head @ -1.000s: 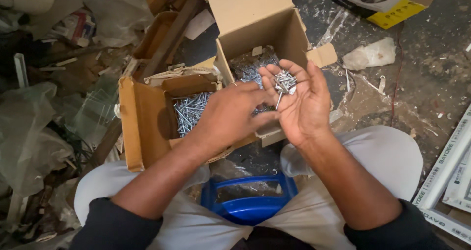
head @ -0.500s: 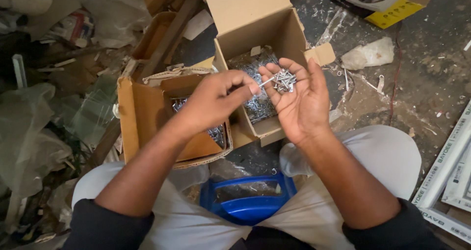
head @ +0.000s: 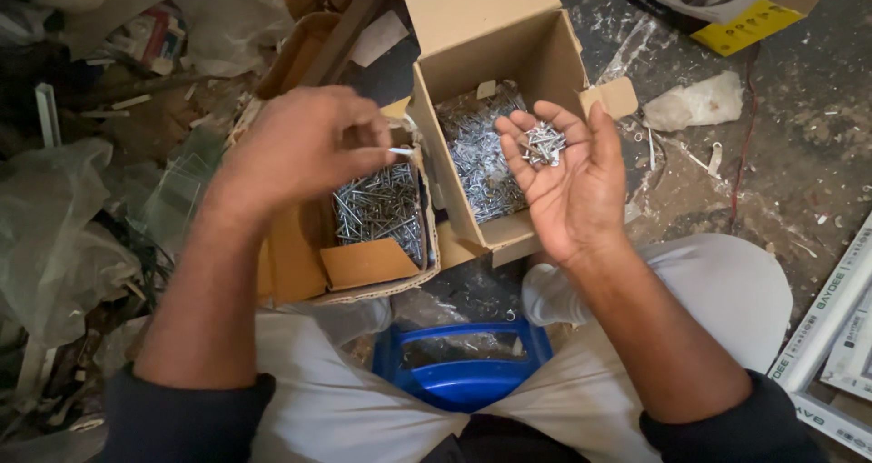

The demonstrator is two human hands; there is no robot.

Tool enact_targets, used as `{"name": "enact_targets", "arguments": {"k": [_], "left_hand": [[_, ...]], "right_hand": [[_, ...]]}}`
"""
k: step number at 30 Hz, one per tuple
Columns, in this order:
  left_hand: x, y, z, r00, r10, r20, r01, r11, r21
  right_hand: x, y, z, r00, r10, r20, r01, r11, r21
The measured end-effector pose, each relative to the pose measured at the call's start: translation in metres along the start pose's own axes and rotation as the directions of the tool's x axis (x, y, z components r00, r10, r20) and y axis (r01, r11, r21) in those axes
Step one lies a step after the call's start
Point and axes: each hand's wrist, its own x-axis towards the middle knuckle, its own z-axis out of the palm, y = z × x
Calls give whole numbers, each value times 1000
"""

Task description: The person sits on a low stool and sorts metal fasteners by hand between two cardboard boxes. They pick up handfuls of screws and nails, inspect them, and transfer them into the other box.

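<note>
Left hand (head: pixel 309 149) pinches one screw (head: pixel 401 151) above the low screw box (head: pixel 363 245) at 9 o'clock; right hand (head: pixel 568 177), cupped palm-up, holds a screw pile (head: pixel 543 143) over the tall box (head: pixel 490 109) at 12.

- Two bare hands: the left hand (head: pixel 304 149) at centre left of the frame, the right hand (head: pixel 568 177) at centre right.
- Two open cardboard boxes of metal fasteners: the tall box (head: pixel 495 122) at upper centre, the low box (head: pixel 350 245) at centre left.
- One small heap of screws (head: pixel 543 143) in the right palm; too many to count.
- One single screw (head: pixel 400 151) pinched by the left fingers.
- One blue stool (head: pixel 459 381) at lower centre.
- One yellow-and-black carton (head: pixel 727 9) at upper right.
</note>
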Motion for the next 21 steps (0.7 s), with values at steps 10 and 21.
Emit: {"name": "enact_targets", "arguments": {"k": [10,21], "left_hand": [[4,23,24,995,18,-99,3,978,207],[25,50,96,793,493,-358,-455,870,191]], "right_hand": [[-1,2,1,1000,11,7,-11,1000,-19],[-3,6,-3,994,86,63,-82,995,-63]]}}
